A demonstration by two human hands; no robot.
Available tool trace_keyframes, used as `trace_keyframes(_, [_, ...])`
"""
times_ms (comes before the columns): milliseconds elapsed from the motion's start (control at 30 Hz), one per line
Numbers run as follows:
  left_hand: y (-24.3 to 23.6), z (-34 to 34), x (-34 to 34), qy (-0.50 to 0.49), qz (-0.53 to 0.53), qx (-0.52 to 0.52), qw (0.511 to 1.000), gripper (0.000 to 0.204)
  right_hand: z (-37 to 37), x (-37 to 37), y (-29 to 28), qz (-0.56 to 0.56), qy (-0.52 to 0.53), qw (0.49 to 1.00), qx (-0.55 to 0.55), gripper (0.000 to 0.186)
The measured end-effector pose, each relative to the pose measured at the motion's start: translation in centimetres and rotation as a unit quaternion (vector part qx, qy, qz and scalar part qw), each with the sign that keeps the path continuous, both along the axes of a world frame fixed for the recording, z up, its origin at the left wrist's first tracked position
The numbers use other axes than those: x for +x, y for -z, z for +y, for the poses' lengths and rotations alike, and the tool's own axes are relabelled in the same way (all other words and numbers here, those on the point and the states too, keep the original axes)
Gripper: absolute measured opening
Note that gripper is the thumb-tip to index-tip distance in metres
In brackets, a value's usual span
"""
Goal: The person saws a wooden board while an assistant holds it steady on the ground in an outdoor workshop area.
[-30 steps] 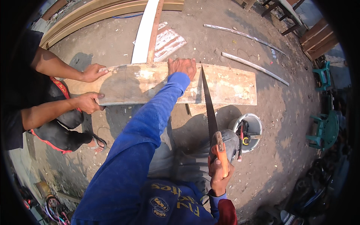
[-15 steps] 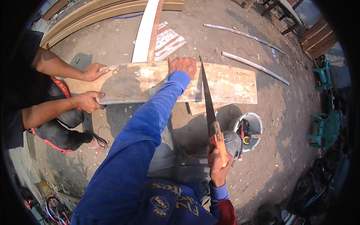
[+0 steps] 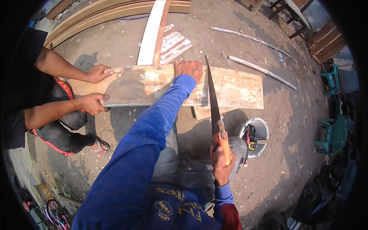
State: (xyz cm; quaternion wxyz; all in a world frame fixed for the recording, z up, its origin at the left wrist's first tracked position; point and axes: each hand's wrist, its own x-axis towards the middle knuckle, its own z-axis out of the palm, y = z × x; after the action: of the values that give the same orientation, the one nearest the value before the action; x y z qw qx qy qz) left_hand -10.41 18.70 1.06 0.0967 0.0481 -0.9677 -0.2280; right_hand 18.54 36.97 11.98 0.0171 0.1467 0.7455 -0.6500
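A long, paint-spotted wooden board point(image 3: 237, 90) lies crosswise in front of me on a smaller board point(image 3: 207, 112). My left hand point(image 3: 188, 69) grips it at the far edge, fingers bent over. My right hand point(image 3: 224, 165) holds a handsaw by its orange handle point(image 3: 224, 147); the dark blade point(image 3: 213, 99) lies across the board just right of my left hand, its tip past the far edge. At the left, another person's two hands point(image 3: 96, 73) point(image 3: 94, 104) grip the board.
A white strip point(image 3: 150, 32), beams point(image 3: 96, 13) and a flaking panel point(image 3: 175, 46) lie beyond. A bucket of tools point(image 3: 256, 136) stands right of my knee. Loose battens point(image 3: 262, 71) lie behind; plastic chairs point(image 3: 329, 136) stand right. The other person's sandalled foot point(image 3: 100, 146) is at the left.
My right hand has pushed the saw forward, away from me, so its tip reaches farther past the board's far edge. My left hand stays on the board.
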Motion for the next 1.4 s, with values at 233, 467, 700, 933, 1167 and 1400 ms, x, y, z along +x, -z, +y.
trace_keyframes(233, [0.2,-0.5,0.4,0.003,-0.004,0.008,1.0,0.052,0.1,-1.7,0.9,-0.011,-0.015,1.0,-0.005,0.027])
trace_keyframes(467, [-0.9,0.4,0.0,0.016,-0.062,-0.006,0.998,0.052,0.9,4.5,0.2,0.024,0.015,0.999,0.031,0.04])
trace_keyframes(700, [1.0,-1.2,0.6,0.011,0.019,-0.004,1.0,0.052,1.0,1.8,1.0,-0.026,-0.031,0.999,0.034,0.036])
trace_keyframes(933, [0.1,0.2,-0.1,0.008,-0.007,0.005,1.0,0.054,1.1,2.7,0.1,0.015,0.005,0.999,0.052,0.037])
trace_keyframes(1167, [0.2,-0.9,0.4,0.011,-0.026,-0.009,1.0,0.057,1.2,0.6,2.0,0.0,-0.015,1.0,-0.022,0.028])
trace_keyframes(1400, [-0.1,0.4,0.0,0.02,-0.016,-0.01,1.0,0.057,1.2,4.2,-0.1,0.002,0.007,1.0,0.022,0.042])
